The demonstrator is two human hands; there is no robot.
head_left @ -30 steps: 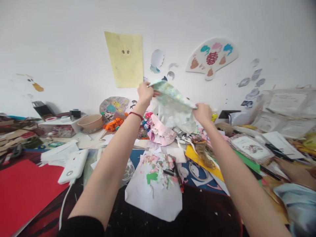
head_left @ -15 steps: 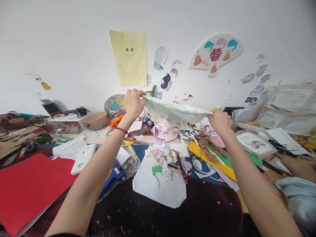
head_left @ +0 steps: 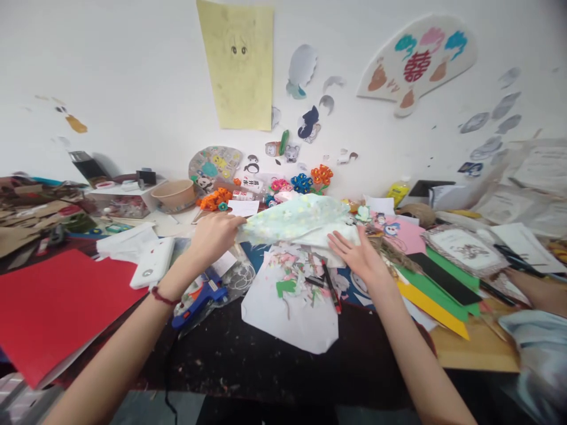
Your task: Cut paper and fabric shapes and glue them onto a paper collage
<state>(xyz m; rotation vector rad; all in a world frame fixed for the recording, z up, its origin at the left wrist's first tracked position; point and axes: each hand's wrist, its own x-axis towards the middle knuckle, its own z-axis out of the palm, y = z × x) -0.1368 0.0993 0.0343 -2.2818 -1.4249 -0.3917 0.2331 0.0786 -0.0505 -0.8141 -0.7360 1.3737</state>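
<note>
With the left hand (head_left: 218, 233) closed on its left end, the pale green cloth (head_left: 301, 218) lies spread but creased across the table's (head_left: 274, 372) far clutter; right hand (head_left: 354, 251) open, fingers splayed at its near right edge.

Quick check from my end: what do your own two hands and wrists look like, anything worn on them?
The left hand is ungloved, with a thin dark red, cord-like bracelet around its wrist. The right hand is ungloved too, its wrist unadorned. No sleeve, watch or cable shows on either.
</note>
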